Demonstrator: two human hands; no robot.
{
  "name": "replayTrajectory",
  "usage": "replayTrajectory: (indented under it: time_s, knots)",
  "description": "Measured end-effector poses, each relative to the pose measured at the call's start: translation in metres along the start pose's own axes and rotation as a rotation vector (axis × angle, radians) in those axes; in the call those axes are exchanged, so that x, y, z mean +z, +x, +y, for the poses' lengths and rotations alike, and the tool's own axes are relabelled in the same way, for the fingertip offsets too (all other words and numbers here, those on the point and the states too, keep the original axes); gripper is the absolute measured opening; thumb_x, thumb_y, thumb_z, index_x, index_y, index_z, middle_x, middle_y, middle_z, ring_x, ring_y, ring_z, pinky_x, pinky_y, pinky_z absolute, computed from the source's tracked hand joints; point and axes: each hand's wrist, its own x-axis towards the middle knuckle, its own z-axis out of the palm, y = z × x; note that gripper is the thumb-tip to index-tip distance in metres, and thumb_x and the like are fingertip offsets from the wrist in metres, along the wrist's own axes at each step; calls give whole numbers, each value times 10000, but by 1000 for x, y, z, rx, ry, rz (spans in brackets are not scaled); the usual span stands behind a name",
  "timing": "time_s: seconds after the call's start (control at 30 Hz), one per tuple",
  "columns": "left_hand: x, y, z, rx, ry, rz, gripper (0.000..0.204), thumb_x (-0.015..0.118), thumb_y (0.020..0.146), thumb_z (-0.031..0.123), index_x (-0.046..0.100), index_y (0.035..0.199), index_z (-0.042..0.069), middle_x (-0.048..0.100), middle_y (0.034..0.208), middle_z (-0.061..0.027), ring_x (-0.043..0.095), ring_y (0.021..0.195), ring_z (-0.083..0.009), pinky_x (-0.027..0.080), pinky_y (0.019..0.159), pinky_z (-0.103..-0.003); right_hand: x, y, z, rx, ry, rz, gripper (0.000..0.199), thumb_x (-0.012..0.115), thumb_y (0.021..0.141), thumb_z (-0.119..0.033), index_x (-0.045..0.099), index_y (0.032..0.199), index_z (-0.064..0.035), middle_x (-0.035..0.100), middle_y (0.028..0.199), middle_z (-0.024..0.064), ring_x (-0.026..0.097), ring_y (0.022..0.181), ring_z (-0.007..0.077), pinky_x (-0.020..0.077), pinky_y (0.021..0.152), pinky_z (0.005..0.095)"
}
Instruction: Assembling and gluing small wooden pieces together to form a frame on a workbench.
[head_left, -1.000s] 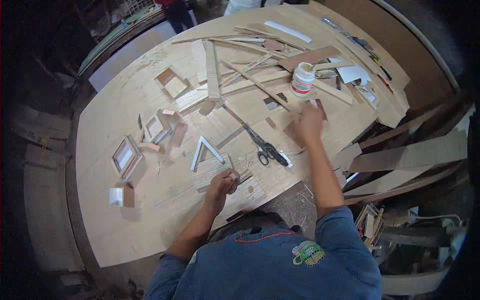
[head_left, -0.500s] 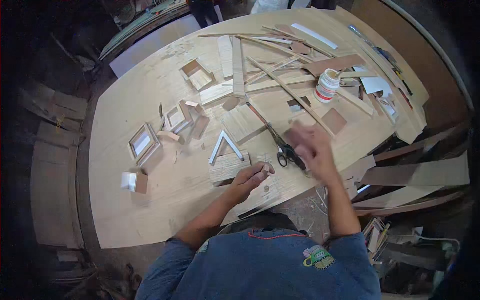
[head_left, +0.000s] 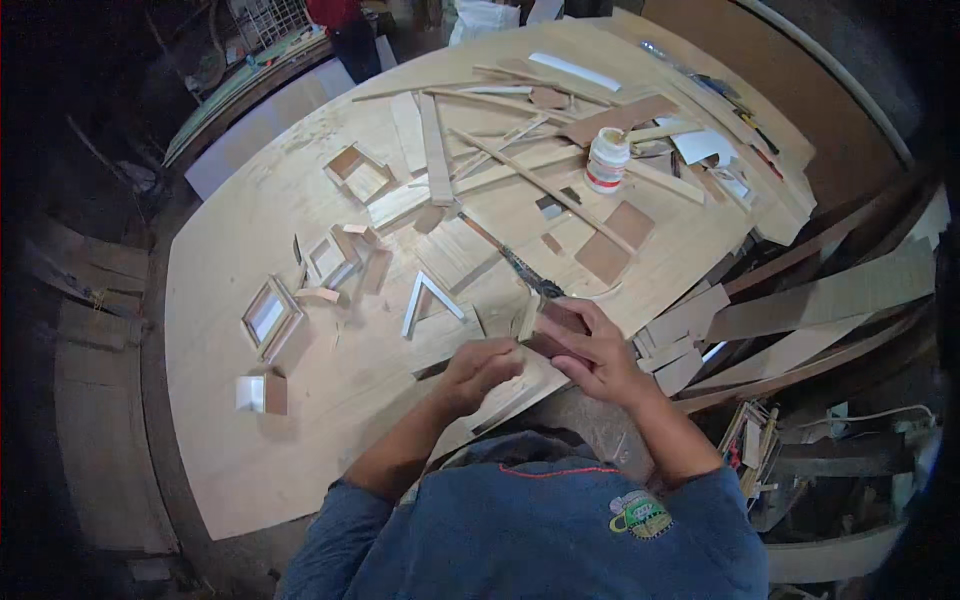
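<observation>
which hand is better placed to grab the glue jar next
Right, probably. The white glue jar stands up and right of both hands, on the right hand's side. The left hand sits farther off and would have to cross over the small wood pieces held between them.

Right hand (head_left: 590,352) pulled back from the glue jar (head_left: 606,160) to the near counter (head_left: 330,420) edge, now meeting left hand (head_left: 482,368) over a brown wood piece (head_left: 558,330); both hands together.
</observation>
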Motion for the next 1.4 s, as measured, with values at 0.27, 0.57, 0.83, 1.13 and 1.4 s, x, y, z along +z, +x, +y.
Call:
replayTrajectory:
  time_s: [0.27,0.57,0.83,1.13,1.4]
  knots:
    - [-2,-3,5,32,97,21,412,429,953,365,512,777,1,473,665,-134,480,605,-263,390,576,-357,21,-3,-33,-14,-21,117,444,664,828,-239,596,1233,-72,500,1233,231,504,1139,372,408,965,422]
    - [-11,-21,-8,72,-3,106,265,449,957,237,566,925,1,585,773,-173,573,655,-309,416,589,-397,60,26,-93,151,-110,345,436,658,815,-132,592,1244,-91,552,1153,197,577,1009,346,462,890,375]
    - [-56,-30,20,136,39,247,327,419,974,263,590,1001,-16,642,829,-149,615,736,-260,474,675,-349,93,64,-131,168,-257,332,367,599,868,-266,617,1195,-100,562,1124,195,593,942,363,492,795,402]
    - [-65,-55,35,13,-225,126,371,415,989,305,587,1015,-23,641,878,-101,581,758,-164,454,670,-324,121,72,-151,362,-256,367,348,593,874,-260,628,1195,-132,582,1095,192,602,930,365,493,791,394]
    - [-63,-61,39,12,-255,132,424,444,966,421,588,913,26,499,720,20,419,625,-78,329,563,-235,141,66,-151,301,-284,502,354,606,880,-209,612,1214,-94,582,1031,194,594,917,314,471,807,359]
